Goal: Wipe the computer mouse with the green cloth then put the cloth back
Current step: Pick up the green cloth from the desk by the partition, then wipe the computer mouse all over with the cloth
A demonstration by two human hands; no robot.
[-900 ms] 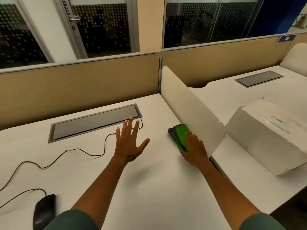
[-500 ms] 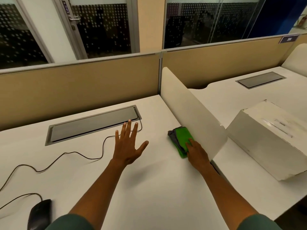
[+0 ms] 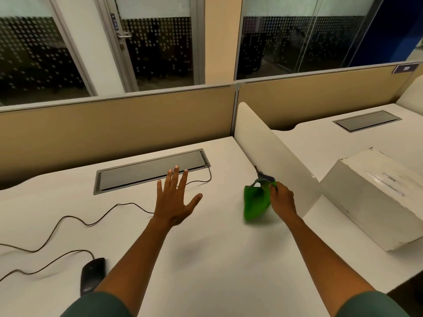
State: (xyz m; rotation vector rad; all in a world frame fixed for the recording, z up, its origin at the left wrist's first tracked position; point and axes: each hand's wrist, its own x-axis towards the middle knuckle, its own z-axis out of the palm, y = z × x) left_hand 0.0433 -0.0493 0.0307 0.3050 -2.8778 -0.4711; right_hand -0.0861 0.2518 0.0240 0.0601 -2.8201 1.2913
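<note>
The green cloth [image 3: 255, 203] hangs just above the white desk, pinched at its upper edge by my right hand [image 3: 282, 200], close to the curved white divider. A grey edge of the cloth shows at the top. My left hand [image 3: 175, 200] hovers flat over the middle of the desk with fingers spread and nothing in it. The black computer mouse [image 3: 91, 275] lies at the near left of the desk, partly hidden by my left sleeve, well away from both hands.
The mouse cable [image 3: 75, 221] snakes across the left desk to a grey cable hatch [image 3: 151, 171]. A curved white divider [image 3: 279, 163] bounds the desk on the right. A white cardboard box [image 3: 375, 197] sits on the neighbouring desk. A tan partition [image 3: 114, 131] stands behind.
My right hand has gripped the green cloth and lifted it off the desk; it lay folded flat before. My left hand stays spread in about the same place.
</note>
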